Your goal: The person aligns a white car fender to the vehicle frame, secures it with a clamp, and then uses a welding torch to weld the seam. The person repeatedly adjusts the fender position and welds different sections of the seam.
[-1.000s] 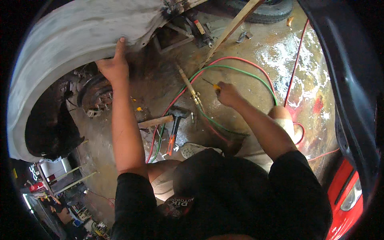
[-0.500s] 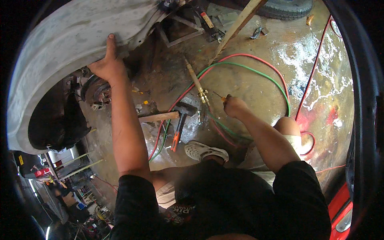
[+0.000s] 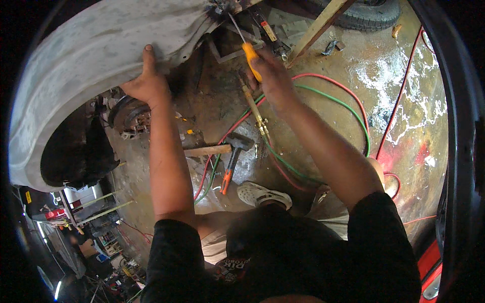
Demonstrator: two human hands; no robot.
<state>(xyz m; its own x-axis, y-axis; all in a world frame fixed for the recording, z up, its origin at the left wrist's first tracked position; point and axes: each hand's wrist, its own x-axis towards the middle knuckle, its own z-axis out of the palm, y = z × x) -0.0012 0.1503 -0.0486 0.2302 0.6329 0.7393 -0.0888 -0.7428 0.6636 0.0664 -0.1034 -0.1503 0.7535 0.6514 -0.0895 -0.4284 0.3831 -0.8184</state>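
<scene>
Now: right hand (image 3: pixel 273 78), grip closed round yellow-handled, metal-shafted screwdriver (image 3: pixel 251 56), tip near dark-stained upper-right corner of curved grey panel (image 3: pixel 101 55); contact unclear. Left hand (image 3: pixel 149 88), grip holding panel's lower edge, thumb on outer face, fingers hidden.

From here, the left hand (image 3: pixel 150 88) has its fingers hidden behind the grey panel (image 3: pixel 101 55), the right hand (image 3: pixel 274 78) (rather blurred) covers part of the screwdriver (image 3: pixel 250 55), and the tyre (image 3: pixel 369 19) is cut off above.

Screwdriver (image 3: pixel 247 49) right of panel (image 3: pixel 101 55)
</scene>
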